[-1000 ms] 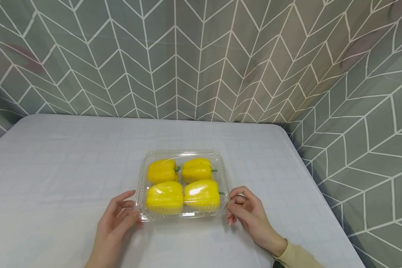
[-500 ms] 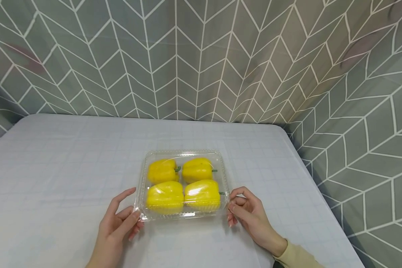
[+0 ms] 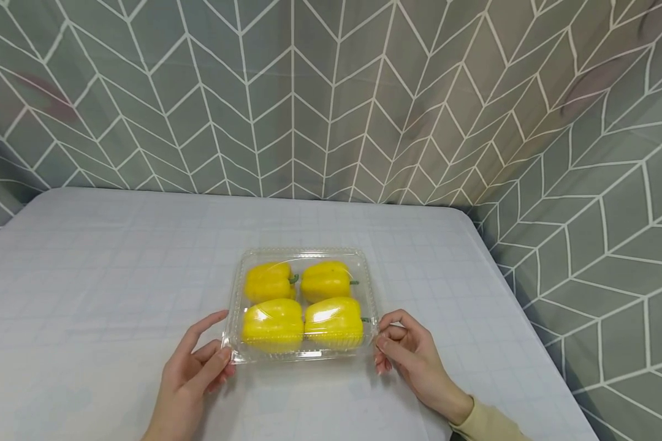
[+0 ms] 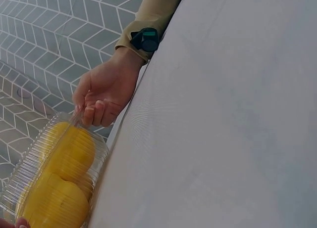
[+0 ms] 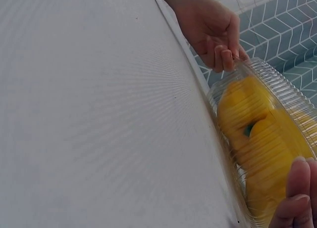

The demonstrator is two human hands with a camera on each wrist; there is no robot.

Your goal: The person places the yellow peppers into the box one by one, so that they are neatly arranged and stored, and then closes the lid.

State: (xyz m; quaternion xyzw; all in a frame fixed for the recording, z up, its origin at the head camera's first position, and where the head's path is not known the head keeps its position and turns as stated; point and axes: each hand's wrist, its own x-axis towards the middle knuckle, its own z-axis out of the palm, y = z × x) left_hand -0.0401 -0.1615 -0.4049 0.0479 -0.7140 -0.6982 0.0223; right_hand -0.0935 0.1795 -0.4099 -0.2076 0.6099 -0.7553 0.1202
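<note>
A clear plastic clamshell container (image 3: 303, 355) with a ribbed rim sits in front of me, its lid down. Inside, in two rows, lie several yellow bell peppers (image 3: 273, 324) with green stems. My left hand (image 3: 190, 373) pinches the near left corner of the rim between thumb and fingers, index finger stretched out alongside. At the near right corner, my right hand (image 3: 410, 352) pinches the rim the same way. The left wrist view shows the right hand (image 4: 106, 92) gripping the edge; the right wrist view shows the left hand (image 5: 210, 35) doing so at the opposite corner.
A white cloth covers the table (image 3: 116, 263), whose far edge meets a grey curtain (image 3: 309, 98) with white chevron lines. The curtain continues along the right side. A dark device (image 4: 145, 39) is strapped on the right wrist over a beige sleeve (image 3: 491, 419).
My left index finger has straightened away from the other fingers, and the left thumb and fingertips have shifted slightly on the corner. The container and right hand stay nearly still.
</note>
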